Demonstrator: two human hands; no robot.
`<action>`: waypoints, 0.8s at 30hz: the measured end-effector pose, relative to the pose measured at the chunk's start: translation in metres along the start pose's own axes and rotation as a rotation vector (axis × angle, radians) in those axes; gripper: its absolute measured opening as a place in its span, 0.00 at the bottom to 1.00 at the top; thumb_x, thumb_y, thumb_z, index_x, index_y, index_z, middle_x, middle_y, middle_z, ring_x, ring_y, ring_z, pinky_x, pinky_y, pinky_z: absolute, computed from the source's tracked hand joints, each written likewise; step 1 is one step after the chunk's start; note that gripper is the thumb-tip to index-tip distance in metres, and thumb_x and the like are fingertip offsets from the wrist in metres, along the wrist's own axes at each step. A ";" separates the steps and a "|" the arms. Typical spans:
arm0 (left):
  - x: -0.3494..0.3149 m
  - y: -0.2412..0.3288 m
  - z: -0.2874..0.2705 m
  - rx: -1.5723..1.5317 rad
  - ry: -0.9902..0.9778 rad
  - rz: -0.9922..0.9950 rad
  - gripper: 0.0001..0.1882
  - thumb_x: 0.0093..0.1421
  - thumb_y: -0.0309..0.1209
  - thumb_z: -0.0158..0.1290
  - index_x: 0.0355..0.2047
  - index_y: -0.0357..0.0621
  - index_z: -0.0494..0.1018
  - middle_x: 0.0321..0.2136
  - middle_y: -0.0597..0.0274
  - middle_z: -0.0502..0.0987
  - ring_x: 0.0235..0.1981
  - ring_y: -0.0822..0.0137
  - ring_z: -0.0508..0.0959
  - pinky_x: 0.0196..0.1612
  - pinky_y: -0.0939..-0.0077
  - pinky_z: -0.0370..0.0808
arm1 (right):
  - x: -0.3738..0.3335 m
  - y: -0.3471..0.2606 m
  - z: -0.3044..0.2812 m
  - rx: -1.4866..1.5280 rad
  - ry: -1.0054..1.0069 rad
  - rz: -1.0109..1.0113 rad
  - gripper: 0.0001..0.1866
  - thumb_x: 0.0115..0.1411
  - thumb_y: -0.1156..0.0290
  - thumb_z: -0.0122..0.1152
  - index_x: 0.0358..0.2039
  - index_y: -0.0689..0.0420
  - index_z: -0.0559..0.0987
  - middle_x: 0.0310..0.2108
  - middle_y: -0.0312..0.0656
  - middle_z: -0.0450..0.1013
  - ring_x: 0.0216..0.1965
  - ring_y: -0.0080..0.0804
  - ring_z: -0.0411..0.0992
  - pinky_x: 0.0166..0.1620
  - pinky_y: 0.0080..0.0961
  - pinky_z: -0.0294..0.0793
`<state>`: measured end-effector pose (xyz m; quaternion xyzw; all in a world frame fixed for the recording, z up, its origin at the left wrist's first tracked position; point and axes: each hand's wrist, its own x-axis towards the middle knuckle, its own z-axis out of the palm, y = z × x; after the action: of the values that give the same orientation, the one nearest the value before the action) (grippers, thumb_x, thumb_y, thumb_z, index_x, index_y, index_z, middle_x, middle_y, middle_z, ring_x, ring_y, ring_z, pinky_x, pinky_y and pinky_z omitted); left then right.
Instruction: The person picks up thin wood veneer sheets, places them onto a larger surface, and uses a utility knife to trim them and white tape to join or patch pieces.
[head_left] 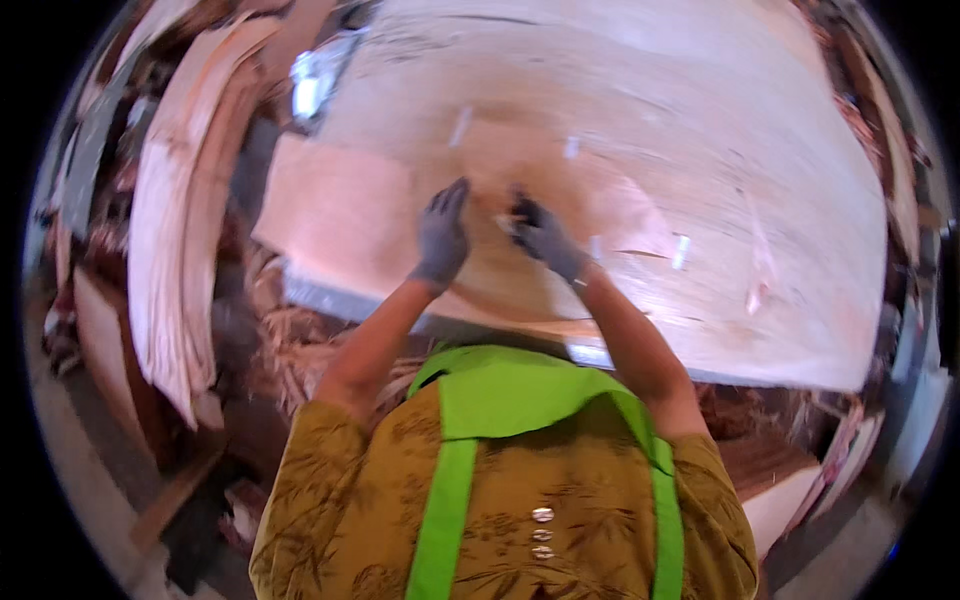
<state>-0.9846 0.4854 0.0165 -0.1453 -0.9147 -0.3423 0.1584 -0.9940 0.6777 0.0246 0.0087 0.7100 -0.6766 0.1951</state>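
A large pale sheet of wood veneer [740,110] lies spread in front of me. Over its near left part is a pinkish veneer piece [335,205], with a smaller pinkish piece [630,212] to the right of my hands. Short white strips [680,252] are scattered on the sheet. My left hand [443,238], in a grey glove, rests over the wood with its fingers stretched forward. My right hand [548,238], also gloved, has its fingers closed near the sheet's middle. Something small and pale shows at its fingertips, too blurred to name.
Long veneer strips [175,220] are stacked at the left. Torn veneer scraps [300,350] heap below the sheet's near left edge. A shiny bluish-white thing [315,80] sits by the far left edge. More boards [790,490] stand at the lower right.
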 end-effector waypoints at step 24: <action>-0.020 0.014 0.025 0.260 -0.266 0.142 0.37 0.41 0.23 0.45 0.57 0.38 0.56 0.57 0.50 0.61 0.58 0.49 0.59 0.62 0.54 0.51 | -0.201 0.056 -0.317 -0.981 1.133 -0.040 0.23 0.45 0.71 0.62 0.45 0.53 0.73 0.42 0.48 0.69 0.42 0.46 0.70 0.44 0.37 0.71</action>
<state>-0.9663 0.5092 -0.0015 -0.2319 -0.9515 -0.1868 0.0773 -0.8773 1.0386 0.0316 0.2549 0.9219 -0.1777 -0.2314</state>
